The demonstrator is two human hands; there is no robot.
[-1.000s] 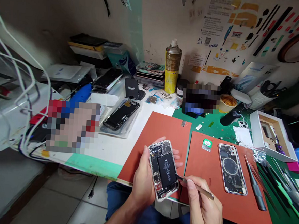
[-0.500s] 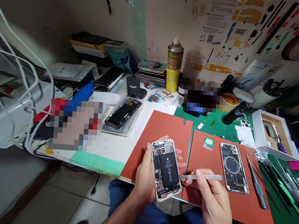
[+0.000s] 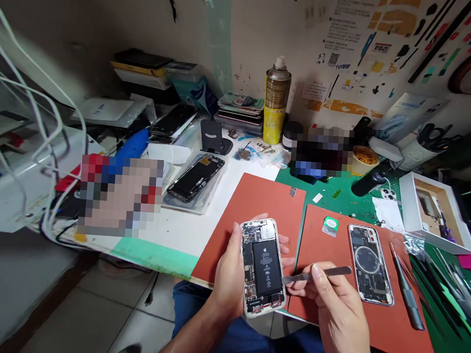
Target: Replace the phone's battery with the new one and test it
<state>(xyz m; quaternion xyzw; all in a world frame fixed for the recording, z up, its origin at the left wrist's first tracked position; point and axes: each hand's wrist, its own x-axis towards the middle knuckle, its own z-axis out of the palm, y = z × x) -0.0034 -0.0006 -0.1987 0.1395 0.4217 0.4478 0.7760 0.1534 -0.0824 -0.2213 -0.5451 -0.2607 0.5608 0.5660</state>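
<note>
My left hand (image 3: 229, 275) is wrapped around an opened smartphone (image 3: 251, 253), thumb along its left edge and fingertips showing past the right edge. Its black battery (image 3: 268, 265) and circuit boards face up. Between the thumb and fingers of my right hand (image 3: 337, 307) is a slim metal pry tool (image 3: 303, 276) with a ridged grip. The tool's tip meets the phone's right edge, beside the battery; whether it is under the battery I cannot tell. A second phone housing (image 3: 370, 264) with a round coil lies on the red-brown mat (image 3: 330, 253), right of my hands.
A screwdriver (image 3: 408, 299), tweezers and other tools lie at the right. Behind are a removed phone screen (image 3: 196, 178) on a plastic tray, a yellow spray can (image 3: 275, 101), and a white box (image 3: 438, 209). White cables (image 3: 55, 131) hang at the left.
The pry tool has tilted, its handle end rising slightly and its surface looking darker. My left hand still holds the phone in nearly the same place.
</note>
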